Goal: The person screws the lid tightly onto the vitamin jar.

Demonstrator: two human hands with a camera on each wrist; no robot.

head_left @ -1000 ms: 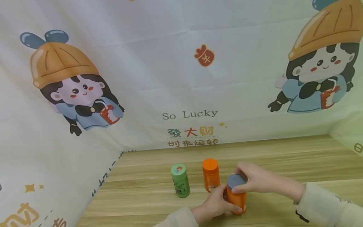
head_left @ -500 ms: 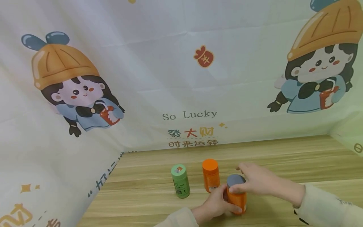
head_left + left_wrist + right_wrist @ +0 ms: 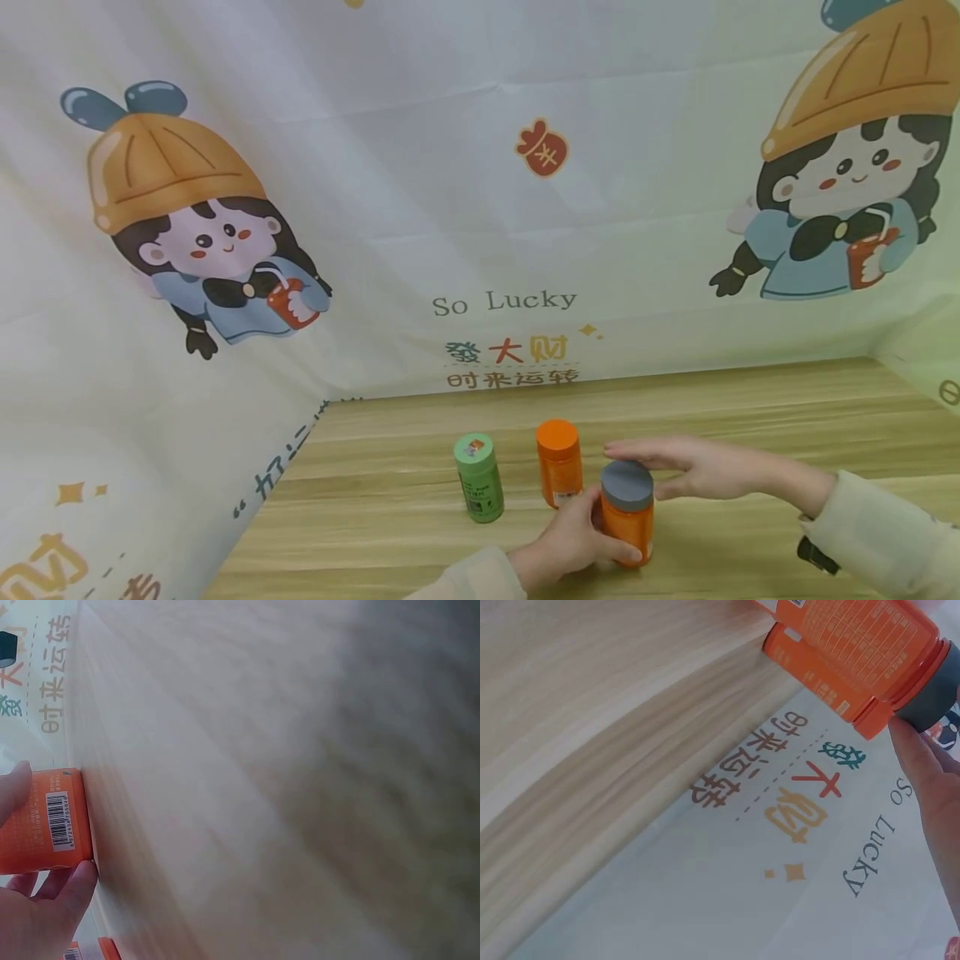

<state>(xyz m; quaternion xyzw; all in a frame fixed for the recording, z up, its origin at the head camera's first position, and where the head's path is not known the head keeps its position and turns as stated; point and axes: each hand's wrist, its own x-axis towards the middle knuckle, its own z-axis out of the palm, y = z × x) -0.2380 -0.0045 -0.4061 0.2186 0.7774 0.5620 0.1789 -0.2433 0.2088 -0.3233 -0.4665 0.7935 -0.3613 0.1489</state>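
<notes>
An orange bottle (image 3: pixel 628 533) with a grey lid (image 3: pixel 627 485) stands upright on the table. My left hand (image 3: pixel 567 542) grips its lower body from the left, thumb in front. In the left wrist view, fingers and thumb hold the orange bottle (image 3: pixel 37 821) by its sides, its barcode showing. My right hand (image 3: pixel 708 468) is at the grey lid, fingers extended behind it and thumb at its right side. The right wrist view has a straight finger (image 3: pixel 909 754) at the edge of the grey lid (image 3: pixel 932 690); whether it presses there I cannot tell.
A second orange bottle (image 3: pixel 558 467) with an orange lid stands just behind the left hand. Left of that is a green bottle (image 3: pixel 480 479) with a green lid. A printed white cloth (image 3: pixel 495 208) hangs behind the wood-grain table (image 3: pixel 750 417).
My right hand has loosened from the grey lid; its fingers have straightened and its wrist moved slightly right. The left hand keeps its hold, and the bottles stay in place.
</notes>
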